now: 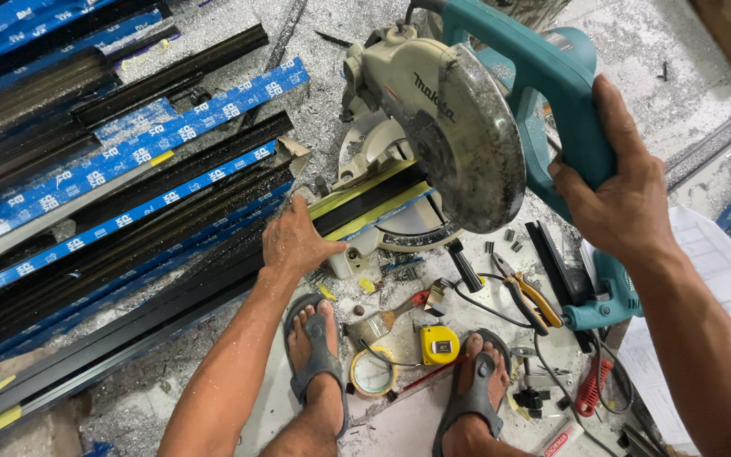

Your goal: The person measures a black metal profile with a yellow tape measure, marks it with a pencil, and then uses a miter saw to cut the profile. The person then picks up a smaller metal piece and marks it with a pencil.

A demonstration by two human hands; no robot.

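view from the head, looking down at a chop saw (442, 127) standing on a floor (332, 34) strewn with metal chips. the right hand (615, 190) wraps the teal handle (552, 93) of the saw, fingers curled tight around it and the thumb lying along its side. the left hand (298, 241) lies palm down, fingers spread narrow and flat, pressing a black metal bar (213, 279) against the saw's base; it grips nothing but bears on the bar's top. the bar runs out to the left of the saw, and its near end, edged with yellow tape, passes under the round blade guard (467, 144). the blade itself is hidden by the guard, so whether it turns cannot be told. farther to the left of the saw lie more black bars with blue striped film (129, 161). in front of the saw, between 2 feet in grey sandals (319, 355), sit a yellow tape measure (439, 345), a roll of tape (372, 372), a small brush (387, 320) and yellow-handled pliers (535, 300); a teal power drill (611, 296) lies just to the right of the pliers.

judged step: the bar is set and held for a cut, the saw head raised. the cut calls for a steady downward pull on the handle while the left hand keeps firm pressure well clear of the blade's path.
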